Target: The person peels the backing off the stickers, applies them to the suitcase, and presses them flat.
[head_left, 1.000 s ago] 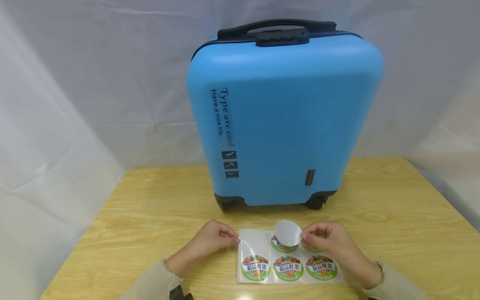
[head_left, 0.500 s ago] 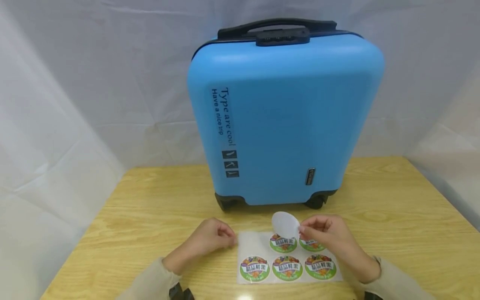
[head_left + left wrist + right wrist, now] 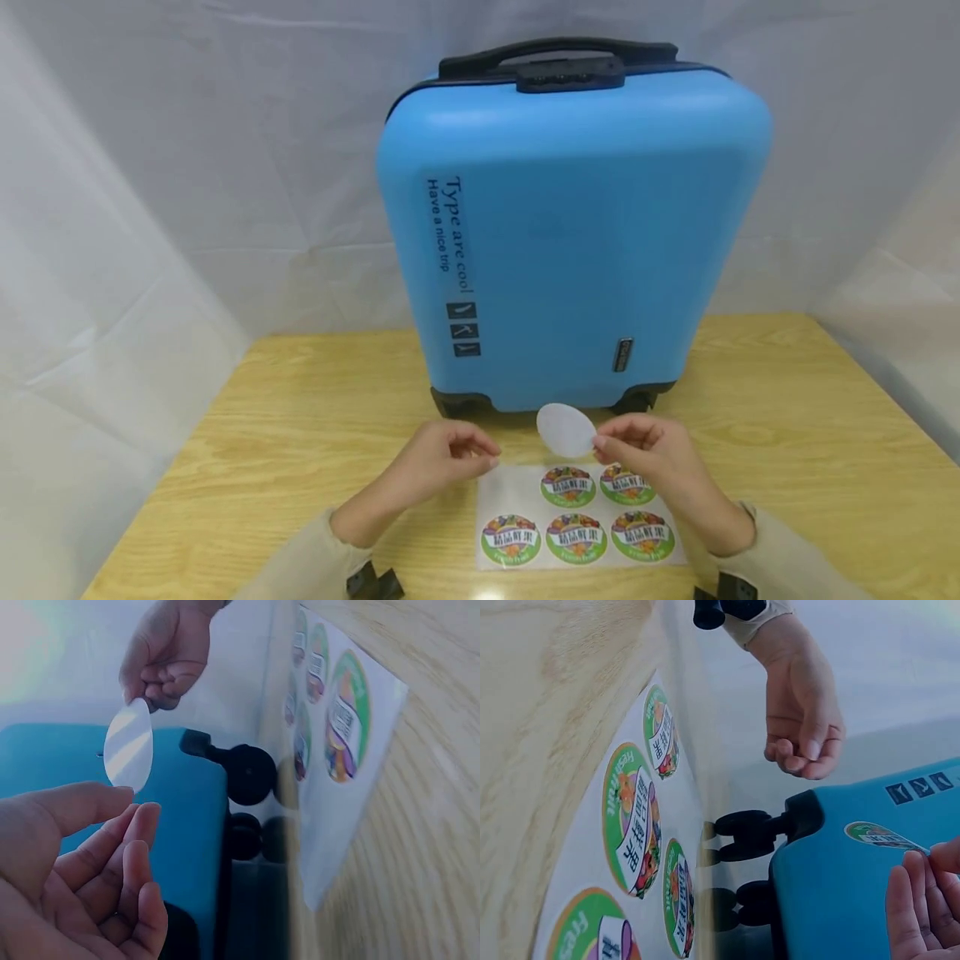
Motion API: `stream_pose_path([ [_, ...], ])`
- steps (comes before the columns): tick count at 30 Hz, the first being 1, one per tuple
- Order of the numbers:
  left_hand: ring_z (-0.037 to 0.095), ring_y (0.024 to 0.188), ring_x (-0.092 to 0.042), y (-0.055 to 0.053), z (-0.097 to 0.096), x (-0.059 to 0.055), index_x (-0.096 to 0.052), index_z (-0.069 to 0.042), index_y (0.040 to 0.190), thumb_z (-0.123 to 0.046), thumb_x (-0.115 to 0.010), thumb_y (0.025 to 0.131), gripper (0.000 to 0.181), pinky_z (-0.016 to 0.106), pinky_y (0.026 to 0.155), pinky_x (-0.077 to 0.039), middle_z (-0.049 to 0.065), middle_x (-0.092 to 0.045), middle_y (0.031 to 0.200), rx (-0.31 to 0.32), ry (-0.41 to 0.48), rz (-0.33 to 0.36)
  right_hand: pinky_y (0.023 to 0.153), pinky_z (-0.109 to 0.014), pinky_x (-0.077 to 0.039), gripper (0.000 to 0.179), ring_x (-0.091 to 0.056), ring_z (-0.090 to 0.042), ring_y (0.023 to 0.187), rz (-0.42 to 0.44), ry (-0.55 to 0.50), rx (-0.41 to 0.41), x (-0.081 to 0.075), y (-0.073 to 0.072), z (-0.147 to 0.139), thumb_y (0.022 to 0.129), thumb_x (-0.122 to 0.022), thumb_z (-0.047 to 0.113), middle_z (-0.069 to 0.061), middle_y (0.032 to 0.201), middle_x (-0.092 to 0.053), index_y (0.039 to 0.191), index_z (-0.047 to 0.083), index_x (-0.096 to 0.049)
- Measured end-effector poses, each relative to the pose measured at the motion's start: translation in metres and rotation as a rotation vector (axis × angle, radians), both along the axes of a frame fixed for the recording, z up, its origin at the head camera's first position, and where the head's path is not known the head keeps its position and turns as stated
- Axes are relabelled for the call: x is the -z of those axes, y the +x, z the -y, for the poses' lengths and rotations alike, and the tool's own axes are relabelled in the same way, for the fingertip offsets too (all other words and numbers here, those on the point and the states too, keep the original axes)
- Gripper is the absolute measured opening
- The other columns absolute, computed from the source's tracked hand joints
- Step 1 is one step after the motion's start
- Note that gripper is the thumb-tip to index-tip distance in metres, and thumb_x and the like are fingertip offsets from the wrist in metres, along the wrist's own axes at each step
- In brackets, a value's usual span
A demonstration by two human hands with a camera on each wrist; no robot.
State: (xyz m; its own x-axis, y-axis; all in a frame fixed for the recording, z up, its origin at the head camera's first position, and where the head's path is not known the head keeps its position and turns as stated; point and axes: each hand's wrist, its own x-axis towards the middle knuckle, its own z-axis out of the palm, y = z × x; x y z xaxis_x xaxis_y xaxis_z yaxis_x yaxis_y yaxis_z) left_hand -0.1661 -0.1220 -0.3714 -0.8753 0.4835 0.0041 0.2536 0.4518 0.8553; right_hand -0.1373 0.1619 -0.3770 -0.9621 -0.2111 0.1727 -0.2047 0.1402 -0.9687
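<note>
An oval sticker (image 3: 564, 431) is pinched at its edge between thumb and fingertips of my right hand (image 3: 660, 467). In the head view its white back faces me; the right wrist view shows the printed fruit-label side of the sticker (image 3: 877, 835). My left hand (image 3: 435, 471) hovers near the left top corner of the sticker sheet (image 3: 506, 492), fingers loosely bent and holding nothing. From the left wrist view, a gap shows between its thumb and fingertips, close to the sticker (image 3: 129, 746). Several printed oval labels remain on the sheet, and its upper left spot is bare.
A blue hard-shell suitcase (image 3: 555, 250) stands upright on its wheels behind the sheet, with black lettering and icons on its left side. The wooden table (image 3: 322, 400) carries everything. White cloth (image 3: 150, 208) hangs behind and at both sides.
My right hand has lifted the sticker up and slightly left, off the printed labels. My left hand has let go of the sheet's edge and moved up and right toward the sticker.
</note>
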Motion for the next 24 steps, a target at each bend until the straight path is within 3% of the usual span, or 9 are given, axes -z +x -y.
stream_pose_path([
  [5, 0.01, 0.068, -0.053, 0.005, -0.006, -0.012, -0.071, -0.004, 0.095, -0.017, -0.07, 0.084, 0.017, 0.021, 0.058, -0.045, 0.001, -0.067, 0.084, 0.005, 0.036, -0.047, 0.068, -0.032, -0.056, 0.017, -0.067, -0.013, 0.071, -0.028, -0.011, 0.008, -0.004, 0.001, 0.007, 0.087, -0.065, 0.006, 0.003, 0.079, -0.07, 0.094, -0.01, -0.065],
  [13, 0.01, 0.073, -0.057, 0.009, -0.014, -0.022, -0.072, -0.009, 0.094, -0.015, -0.067, 0.086, 0.01, 0.025, 0.065, -0.05, 0.0, -0.068, 0.088, 0.005, 0.095, -0.091, 0.065, -0.029, -0.056, 0.016, -0.066, -0.013, 0.069, -0.077, -0.027, 0.051, -0.009, 0.002, 0.015, 0.087, -0.067, 0.007, 0.003, 0.076, -0.07, 0.092, -0.008, -0.066],
  [24, 0.01, 0.074, -0.059, 0.011, -0.027, -0.034, -0.071, -0.007, 0.096, -0.012, -0.068, 0.085, 0.013, 0.026, 0.069, -0.051, 0.002, -0.07, 0.087, -0.009, 0.184, -0.148, 0.063, -0.029, -0.056, 0.012, -0.067, -0.014, 0.069, -0.167, 0.012, 0.064, -0.01, 0.001, 0.023, 0.086, -0.067, 0.008, -0.014, 0.079, -0.069, 0.09, -0.003, -0.069],
])
